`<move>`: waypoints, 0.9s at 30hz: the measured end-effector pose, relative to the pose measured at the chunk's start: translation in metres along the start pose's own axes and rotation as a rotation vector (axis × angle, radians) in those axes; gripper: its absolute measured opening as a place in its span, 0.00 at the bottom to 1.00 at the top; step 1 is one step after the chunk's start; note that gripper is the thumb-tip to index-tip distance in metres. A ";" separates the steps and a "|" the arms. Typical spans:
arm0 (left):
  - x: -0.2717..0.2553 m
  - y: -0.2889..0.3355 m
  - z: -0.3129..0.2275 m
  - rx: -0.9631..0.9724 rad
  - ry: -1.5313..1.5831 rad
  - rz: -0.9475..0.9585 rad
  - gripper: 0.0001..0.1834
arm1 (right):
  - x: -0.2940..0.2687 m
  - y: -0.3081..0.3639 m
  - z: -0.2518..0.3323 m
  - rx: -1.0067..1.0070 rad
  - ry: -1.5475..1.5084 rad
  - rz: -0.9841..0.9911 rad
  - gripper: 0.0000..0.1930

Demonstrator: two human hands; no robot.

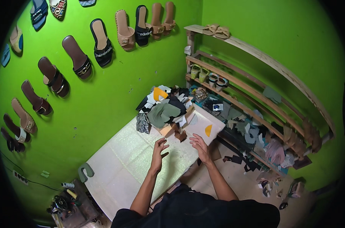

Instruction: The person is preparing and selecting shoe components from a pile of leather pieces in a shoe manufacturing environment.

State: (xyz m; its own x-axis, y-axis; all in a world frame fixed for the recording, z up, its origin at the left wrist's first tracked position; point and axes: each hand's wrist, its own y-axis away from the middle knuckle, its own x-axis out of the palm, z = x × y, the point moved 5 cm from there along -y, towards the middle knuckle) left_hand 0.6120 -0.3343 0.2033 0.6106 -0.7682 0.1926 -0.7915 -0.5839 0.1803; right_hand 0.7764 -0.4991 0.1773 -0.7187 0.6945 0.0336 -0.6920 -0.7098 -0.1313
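Observation:
Both my hands are raised over the pale table (119, 159), palms turned toward each other with a gap between them. My left hand (158, 152) holds nothing, its fingers apart and slightly curled. Likewise bare, my right hand (200, 146) has its fingers spread. Just beyond them lies a heap of material scraps, with a grey-green piece (163, 114) on its near side and a yellow-orange piece (160, 94) on top. A brown patterned scrap (180, 135) sits at the heap's near edge, close to my fingertips. To its right, a separate yellow-orange scrap (208, 130) rests flat on the table.
Slide sandals (76, 57) hang in rows on the green wall. At the right, a wooden rack (252, 81) carries shoes and scraps; more scraps (245, 163) litter the floor. A green curved piece (86, 172) lies at the table's left end, near a sewing machine (60, 203).

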 end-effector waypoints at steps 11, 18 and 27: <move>-0.024 -0.083 -0.014 -0.009 0.025 -0.156 0.33 | 0.003 -0.129 -0.018 0.046 0.111 0.070 0.24; -0.045 -0.139 -0.001 -0.019 -0.062 -0.323 0.27 | 0.017 -0.200 -0.042 0.080 0.202 0.169 0.23; -0.050 -0.208 0.007 0.212 -0.475 -0.597 0.17 | 0.028 -0.285 -0.083 -0.012 0.362 0.282 0.23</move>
State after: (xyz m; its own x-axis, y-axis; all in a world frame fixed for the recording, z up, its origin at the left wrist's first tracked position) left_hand 0.7460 -0.1767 0.1491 0.8948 -0.3114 -0.3199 -0.3512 -0.9334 -0.0736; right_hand 0.9594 -0.2672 0.1332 -0.8078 0.4720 -0.3530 -0.4703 -0.8772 -0.0968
